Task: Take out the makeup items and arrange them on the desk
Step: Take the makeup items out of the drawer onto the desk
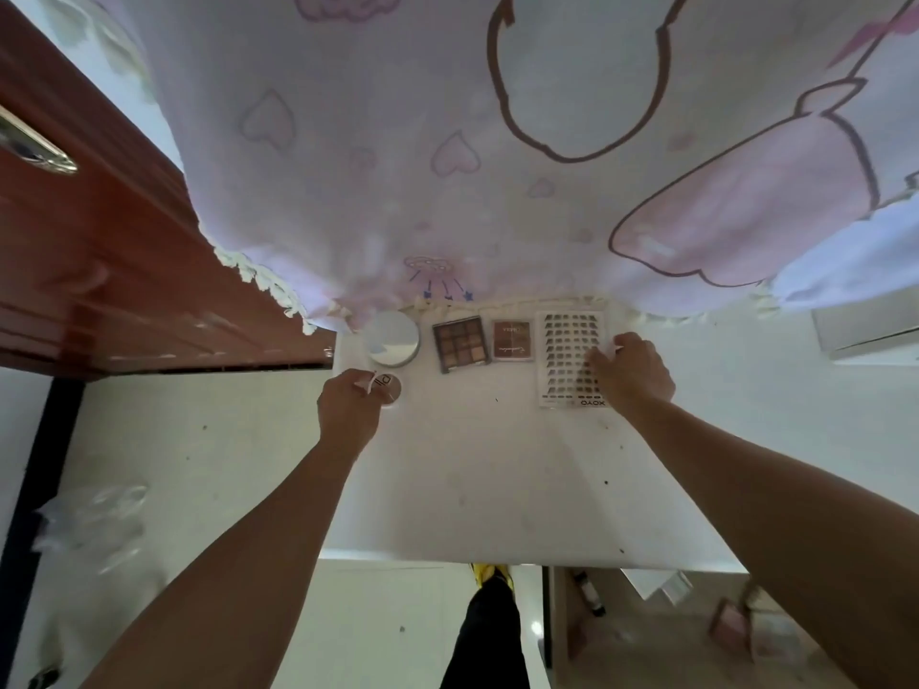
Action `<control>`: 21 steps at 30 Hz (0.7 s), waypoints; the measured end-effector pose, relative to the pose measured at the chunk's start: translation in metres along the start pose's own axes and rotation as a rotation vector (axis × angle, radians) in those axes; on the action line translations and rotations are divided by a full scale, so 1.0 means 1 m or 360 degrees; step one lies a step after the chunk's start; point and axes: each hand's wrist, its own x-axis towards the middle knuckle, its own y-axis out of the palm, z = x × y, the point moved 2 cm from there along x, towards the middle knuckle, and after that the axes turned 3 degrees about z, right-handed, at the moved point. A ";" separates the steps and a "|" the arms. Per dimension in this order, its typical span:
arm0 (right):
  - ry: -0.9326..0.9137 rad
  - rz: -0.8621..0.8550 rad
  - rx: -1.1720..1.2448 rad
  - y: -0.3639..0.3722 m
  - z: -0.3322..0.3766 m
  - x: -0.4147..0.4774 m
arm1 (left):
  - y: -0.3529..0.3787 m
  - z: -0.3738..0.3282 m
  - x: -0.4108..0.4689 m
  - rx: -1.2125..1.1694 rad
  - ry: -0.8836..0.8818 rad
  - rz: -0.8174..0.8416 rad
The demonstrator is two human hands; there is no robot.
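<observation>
Jar (pixel 391 386) sits gripped by left hand (pixel 350 409); right hand (pixel 632 374) pinches right edge of lash card (pixel 567 358).

The left hand (pixel 348 407) covers part of a round jar (pixel 391 387); the right hand (pixel 631 370) hides the right edge of the lash tray (pixel 567 355). Near left, a clear bag (pixel 94 529) is blurred.

A pale pink cartoon-print cloth (pixel 398 141) fills the top of the frame. A red-brown wooden cabinet (pixel 99 271) with a metal handle (pixel 35 147) stands upper left, beside the white table (pixel 472 489).
</observation>
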 end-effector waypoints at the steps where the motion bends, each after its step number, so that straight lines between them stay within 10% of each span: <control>1: -0.0016 0.0001 -0.0036 -0.001 0.001 -0.001 | 0.001 0.000 0.001 0.0061 0.0029 -0.0009; 9: -0.0178 -0.0010 0.0043 -0.016 -0.017 -0.029 | 0.016 -0.021 -0.049 0.0345 0.0329 -0.0280; 21: -0.0762 0.0251 0.0091 -0.017 -0.193 -0.149 | 0.164 0.043 -0.252 0.0476 0.0502 0.0321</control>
